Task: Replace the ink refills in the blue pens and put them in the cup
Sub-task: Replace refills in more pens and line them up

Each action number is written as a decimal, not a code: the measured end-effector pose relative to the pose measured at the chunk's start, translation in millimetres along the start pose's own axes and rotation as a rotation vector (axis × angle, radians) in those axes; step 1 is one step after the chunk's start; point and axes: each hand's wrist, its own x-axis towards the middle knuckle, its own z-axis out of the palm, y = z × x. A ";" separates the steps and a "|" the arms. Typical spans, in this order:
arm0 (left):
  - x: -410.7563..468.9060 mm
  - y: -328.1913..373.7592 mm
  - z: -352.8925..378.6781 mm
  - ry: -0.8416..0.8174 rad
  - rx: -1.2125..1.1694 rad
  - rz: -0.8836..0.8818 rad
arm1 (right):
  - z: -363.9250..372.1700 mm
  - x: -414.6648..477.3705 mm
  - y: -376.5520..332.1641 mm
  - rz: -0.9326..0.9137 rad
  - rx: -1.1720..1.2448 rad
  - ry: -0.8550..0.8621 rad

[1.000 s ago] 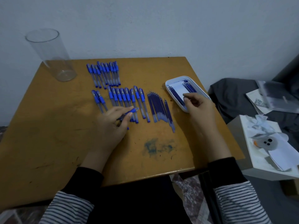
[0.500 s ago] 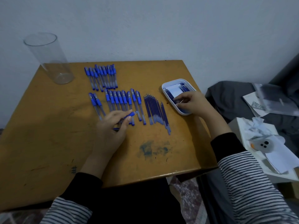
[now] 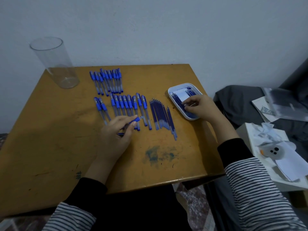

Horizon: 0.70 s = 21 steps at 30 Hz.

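Worn ochre wooden tabletop against a pale wall. Grip of left hand is pinched round one blue-capped clear pen, whose long axis points up-right toward the row of loose dark-blue refills just beside it. The right hand is nearer that row but sits in the white oblong tray, fingers curled; cannot tell if it pinches anything. Clear plastic cup stands empty at the far-left corner, well apart.
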 end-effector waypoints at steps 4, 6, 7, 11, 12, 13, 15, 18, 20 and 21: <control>0.2 -2.9 -0.2 -0.015 0.017 0.004 | -2.0 -0.5 2.9 -0.008 -0.020 0.010; 0.3 -2.9 -0.5 -0.021 0.026 0.009 | -3.1 -0.7 2.8 -0.003 -0.032 -0.012; 0.1 -2.5 -0.3 -0.024 0.028 0.010 | -3.4 -1.0 2.8 -0.001 -0.037 -0.019; 0.1 -1.3 -0.9 -0.042 0.024 0.000 | -3.0 -1.8 1.5 -0.010 -0.061 -0.040; 0.2 -0.7 -1.2 -0.042 0.024 -0.001 | -2.6 -1.7 0.8 -0.013 -0.079 -0.049; 0.3 -0.1 -1.5 -0.041 0.023 -0.002 | -2.3 -1.3 0.2 -0.016 -0.097 -0.052; 0.6 1.7 -1.9 -0.040 0.025 -0.001 | -2.1 0.1 -0.5 -0.015 -0.118 -0.043; 0.3 0.6 -0.7 -0.043 0.027 0.000 | -2.6 0.6 -1.5 -0.001 -0.128 -0.036; 0.3 -1.6 0.0 -0.037 0.020 0.000 | -2.9 -0.6 -1.8 0.004 -0.112 -0.037; 0.3 -2.2 0.2 -0.035 0.017 0.001 | -3.1 -1.9 -2.1 0.006 -0.099 -0.032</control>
